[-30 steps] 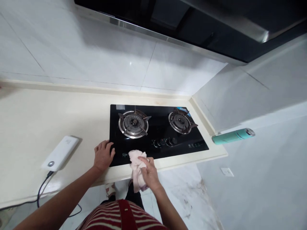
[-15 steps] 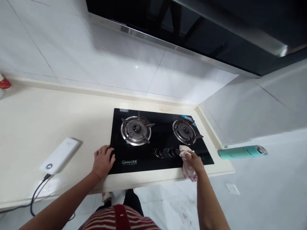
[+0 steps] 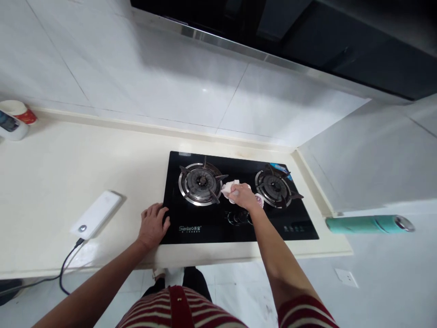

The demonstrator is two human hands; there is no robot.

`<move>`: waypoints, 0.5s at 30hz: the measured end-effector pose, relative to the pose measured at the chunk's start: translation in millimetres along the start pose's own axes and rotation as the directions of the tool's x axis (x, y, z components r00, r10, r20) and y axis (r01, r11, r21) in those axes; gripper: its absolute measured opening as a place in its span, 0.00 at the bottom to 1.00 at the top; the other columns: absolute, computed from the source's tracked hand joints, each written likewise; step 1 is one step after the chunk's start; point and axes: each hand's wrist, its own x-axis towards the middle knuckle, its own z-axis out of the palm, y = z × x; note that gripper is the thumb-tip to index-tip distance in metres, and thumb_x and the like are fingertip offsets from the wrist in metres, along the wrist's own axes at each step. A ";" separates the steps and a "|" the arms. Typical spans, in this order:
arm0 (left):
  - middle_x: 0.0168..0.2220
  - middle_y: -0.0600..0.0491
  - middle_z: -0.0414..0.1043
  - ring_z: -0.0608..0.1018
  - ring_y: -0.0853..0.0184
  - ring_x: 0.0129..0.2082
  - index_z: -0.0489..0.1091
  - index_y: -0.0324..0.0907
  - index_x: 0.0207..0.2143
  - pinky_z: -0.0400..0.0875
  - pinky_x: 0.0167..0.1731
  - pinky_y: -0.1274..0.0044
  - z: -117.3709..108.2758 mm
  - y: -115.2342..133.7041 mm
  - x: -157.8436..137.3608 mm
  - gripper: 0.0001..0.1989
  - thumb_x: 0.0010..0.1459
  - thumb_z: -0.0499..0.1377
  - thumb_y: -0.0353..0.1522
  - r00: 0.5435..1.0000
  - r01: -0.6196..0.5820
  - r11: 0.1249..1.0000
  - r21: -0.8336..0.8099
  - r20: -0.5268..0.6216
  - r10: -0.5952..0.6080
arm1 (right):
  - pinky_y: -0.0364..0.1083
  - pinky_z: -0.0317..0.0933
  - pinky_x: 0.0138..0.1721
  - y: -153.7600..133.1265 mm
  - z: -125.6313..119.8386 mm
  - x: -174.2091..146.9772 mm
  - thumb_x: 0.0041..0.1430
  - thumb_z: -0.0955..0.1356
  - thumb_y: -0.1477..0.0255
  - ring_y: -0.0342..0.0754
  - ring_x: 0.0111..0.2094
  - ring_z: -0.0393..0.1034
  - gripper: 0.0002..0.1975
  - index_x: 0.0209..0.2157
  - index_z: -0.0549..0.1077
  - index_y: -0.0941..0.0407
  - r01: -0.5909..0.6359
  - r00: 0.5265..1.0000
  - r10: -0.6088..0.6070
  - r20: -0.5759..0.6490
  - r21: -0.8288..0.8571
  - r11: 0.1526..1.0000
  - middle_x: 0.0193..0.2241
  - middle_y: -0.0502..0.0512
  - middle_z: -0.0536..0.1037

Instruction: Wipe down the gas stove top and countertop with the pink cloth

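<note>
A black glass gas stove (image 3: 211, 232) with two burners is set into the cream countertop. My right hand (image 3: 243, 197) grips a pale pink and white cloth (image 3: 231, 187), pressed to the glass between the left burner (image 3: 200, 183) and the right burner (image 3: 274, 186). Part of the cloth shows past the far side of my wrist. My forearm partly covers the control knobs (image 3: 235, 217). At the stove's left edge, my left hand (image 3: 154, 225) rests with fingers loosely spread, holding nothing, its fingertips at the glass.
On the counter to the left lies a white power bank (image 3: 97, 213) with a dark cable (image 3: 63, 264). A paper cup (image 3: 25, 114) and a white bottle (image 3: 12, 127) stand at the far left. A teal thermos (image 3: 363, 224) lies at the right end. The range hood (image 3: 273, 54) hangs above.
My right hand has carried the cloth from the stove's front, beside the knobs, up and left to between the burners. My left hand stays at the left edge. The view has shifted slightly.
</note>
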 end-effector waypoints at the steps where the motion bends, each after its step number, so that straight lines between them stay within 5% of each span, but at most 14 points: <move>1: 0.55 0.42 0.70 0.69 0.53 0.57 0.70 0.43 0.50 0.61 0.53 0.60 -0.3 0.4 0.1 0.14 0.64 0.54 0.35 1.000 0.004 1.000 -0.006 0.002 -0.004 | 0.49 0.59 0.50 -7.6 1.3 -4.0 0.57 0.69 0.51 0.53 0.47 0.66 0.19 0.41 0.78 0.50 0.014 1.000 -0.014 0.005 -0.020 1.000 0.49 0.57 0.71; 9: 0.55 0.42 0.70 0.69 0.52 0.57 0.71 0.43 0.49 0.61 0.54 0.59 -1.8 3.1 -0.1 0.14 0.63 0.54 0.35 1.000 0.022 0.998 -0.056 -0.010 -0.022 | 0.51 0.56 0.50 -59.7 20.4 -67.7 0.56 0.73 0.56 0.53 0.44 0.63 0.16 0.28 0.76 0.55 0.242 0.969 -0.246 -0.029 -0.101 0.965 0.46 0.59 0.70; 15: 0.55 0.41 0.70 0.69 0.51 0.57 0.71 0.43 0.50 0.61 0.53 0.58 -0.7 2.0 0.1 0.15 0.63 0.53 0.35 1.000 0.016 0.998 -0.067 -0.020 -0.017 | 0.52 0.58 0.50 -100.4 46.1 -118.1 0.51 0.75 0.62 0.55 0.45 0.63 0.12 0.24 0.73 0.54 0.312 0.948 -0.307 -0.079 0.058 0.948 0.41 0.57 0.71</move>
